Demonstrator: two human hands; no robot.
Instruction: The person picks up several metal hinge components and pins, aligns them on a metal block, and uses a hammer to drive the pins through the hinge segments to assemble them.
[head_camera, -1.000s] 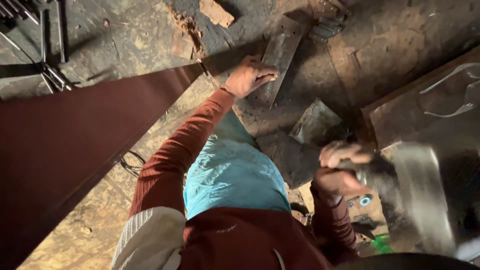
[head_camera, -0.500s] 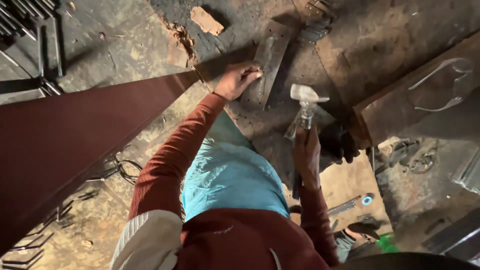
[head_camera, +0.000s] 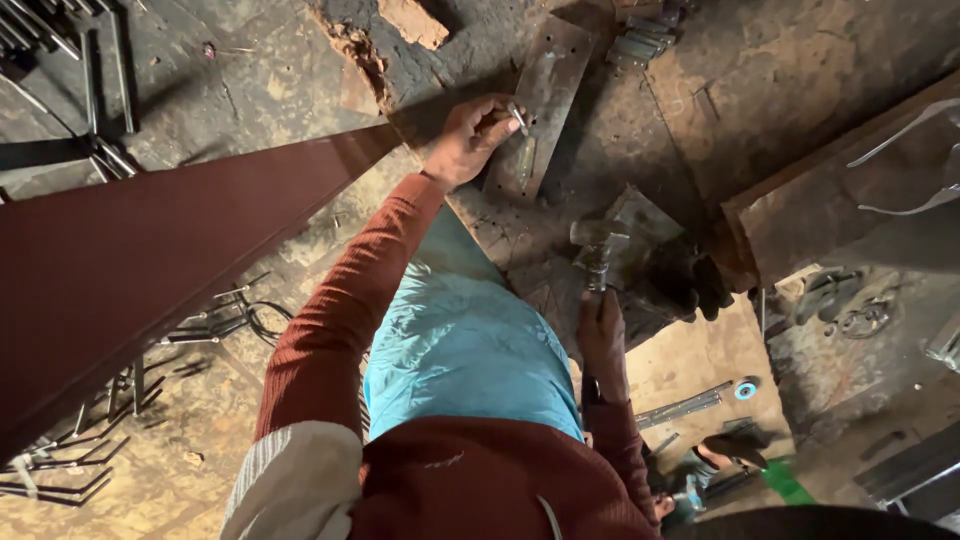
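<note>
Head view: bolt (head_camera: 519, 118) between left fingertips (head_camera: 497, 115).

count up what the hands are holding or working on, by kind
hammer, in the right hand: 1
small metal pin, pinched in the left hand: 1
flat steel plate under the pin: 1
total: 3
</note>
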